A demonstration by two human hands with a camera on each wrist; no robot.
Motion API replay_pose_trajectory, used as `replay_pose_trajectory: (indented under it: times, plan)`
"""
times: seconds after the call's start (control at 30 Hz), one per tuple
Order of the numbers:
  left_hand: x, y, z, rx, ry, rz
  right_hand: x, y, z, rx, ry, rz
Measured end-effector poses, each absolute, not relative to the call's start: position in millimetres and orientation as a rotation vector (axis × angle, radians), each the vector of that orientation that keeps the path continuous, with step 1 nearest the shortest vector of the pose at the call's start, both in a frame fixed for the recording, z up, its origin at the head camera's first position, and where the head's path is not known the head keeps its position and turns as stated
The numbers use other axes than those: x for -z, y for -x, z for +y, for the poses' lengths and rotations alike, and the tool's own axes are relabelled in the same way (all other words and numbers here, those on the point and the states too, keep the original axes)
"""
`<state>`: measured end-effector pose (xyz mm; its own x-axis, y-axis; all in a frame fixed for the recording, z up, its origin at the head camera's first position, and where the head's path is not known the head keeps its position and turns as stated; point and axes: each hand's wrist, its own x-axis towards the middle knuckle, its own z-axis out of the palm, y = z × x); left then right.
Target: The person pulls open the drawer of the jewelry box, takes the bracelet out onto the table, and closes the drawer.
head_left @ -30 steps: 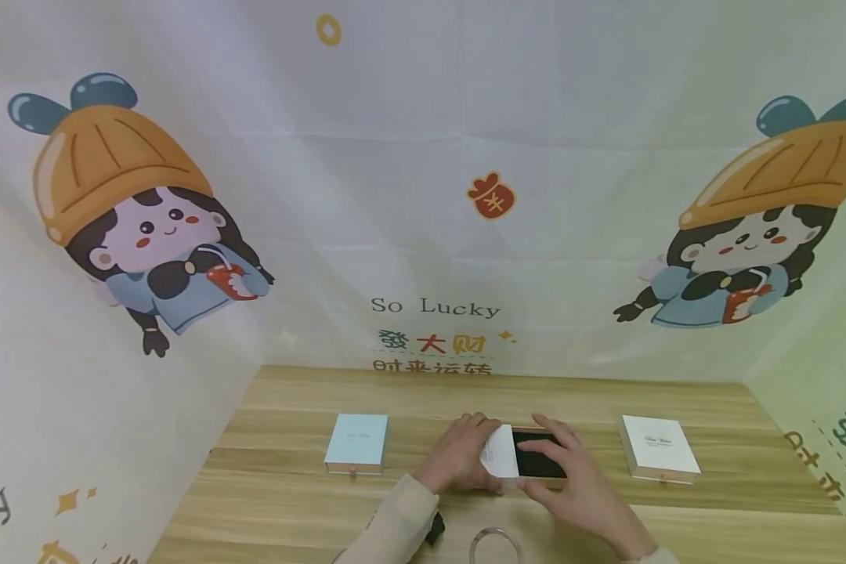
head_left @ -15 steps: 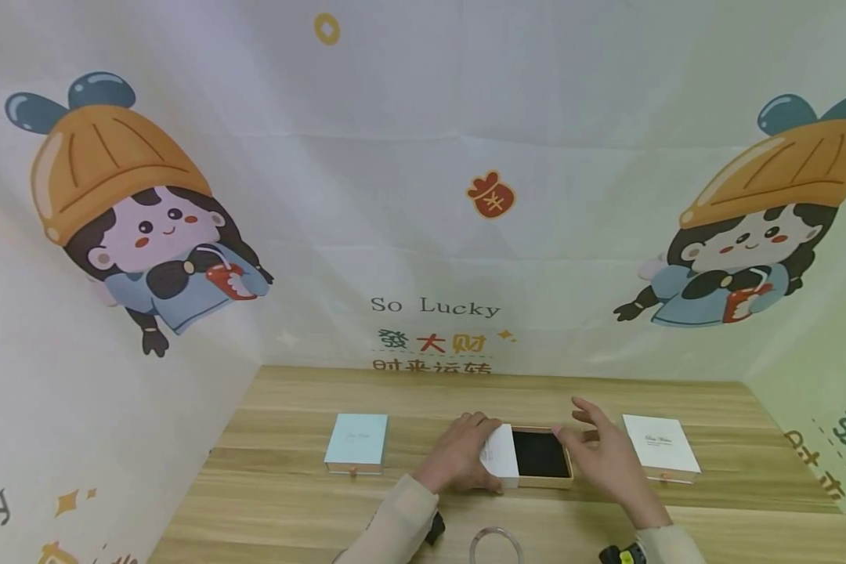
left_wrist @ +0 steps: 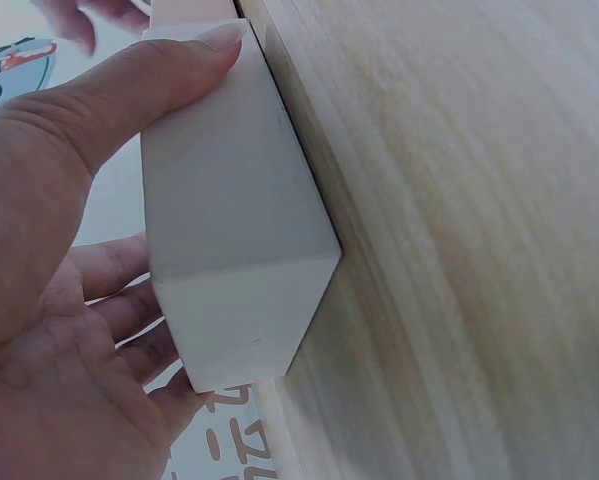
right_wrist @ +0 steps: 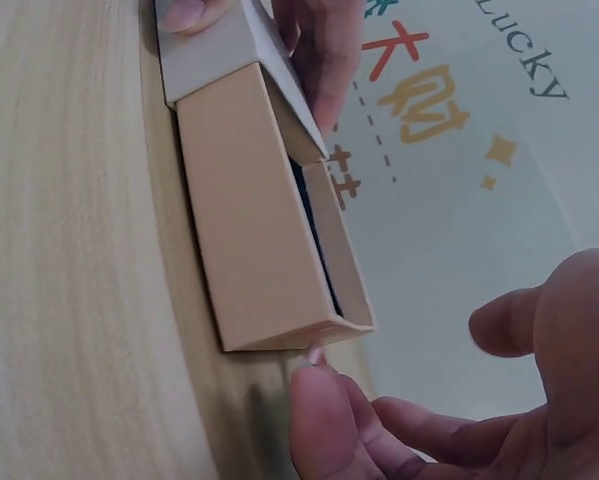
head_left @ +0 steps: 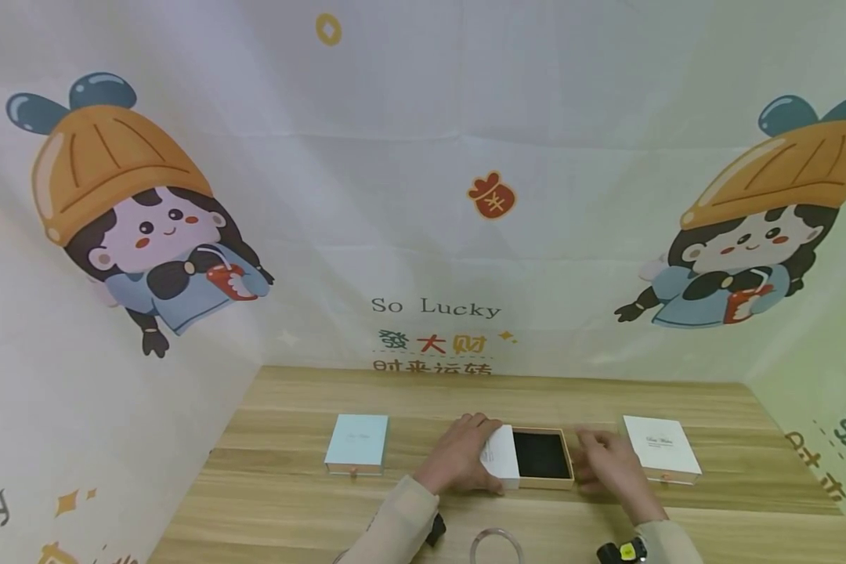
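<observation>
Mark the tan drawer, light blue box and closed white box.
Tan drawer [right_wrist: 244, 220]: right wrist view, outer side wall.
Light blue box [head_left: 356, 440]: head view, top face.
Closed white box [head_left: 661, 444]: head view, top face.

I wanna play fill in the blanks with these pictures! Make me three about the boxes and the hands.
1. The open box sits ____ the blue box and the closed white box.
2. In the head view, the pad in its drawer looks ____.
3. The ____ hand grips the open box.

Missing words: between; black; left.

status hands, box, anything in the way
Left hand grips white box sleeve. Drawer partly out, right hand at its end. Clear ring apart, likely no obstacle.
</observation>
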<state>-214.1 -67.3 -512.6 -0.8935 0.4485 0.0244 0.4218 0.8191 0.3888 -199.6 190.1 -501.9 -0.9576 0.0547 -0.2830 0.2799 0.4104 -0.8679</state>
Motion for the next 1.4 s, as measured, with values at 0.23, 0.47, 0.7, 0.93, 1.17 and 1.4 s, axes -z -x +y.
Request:
replay_pose_trajectory:
  times: [0.23,0.47,0.7,0.93,1.17,1.4]
  plan:
    - [510.8,213.9,-67.5,-0.606,-0.711,2.928,515.4,199.8,187.9,1.570,-0.329,2.454]
    - [511.1,213.8,-67.4,-0.590,-0.713,2.929,521.3,200.2,186.9,1.482,-0.277,2.541]
    - [513.5,214.6,-66.8,-0.602,-0.707,2.932,521.7,202.4,187.1,1.427,-0.225,2.621]
    - [513.2,215.3,-67.5,-0.614,-0.711,2.933,527.4,207.0,187.3,1.424,-0.184,2.653]
    - [513.0,215.8,-67.9,-0.599,-0.693,2.931,531.0,210.0,183.9,1.406,-0.118,2.700]
    - [513.3,215.8,-66.5,-0.578,-0.698,2.939,530.5,210.2,180.9,1.383,-0.108,2.721]
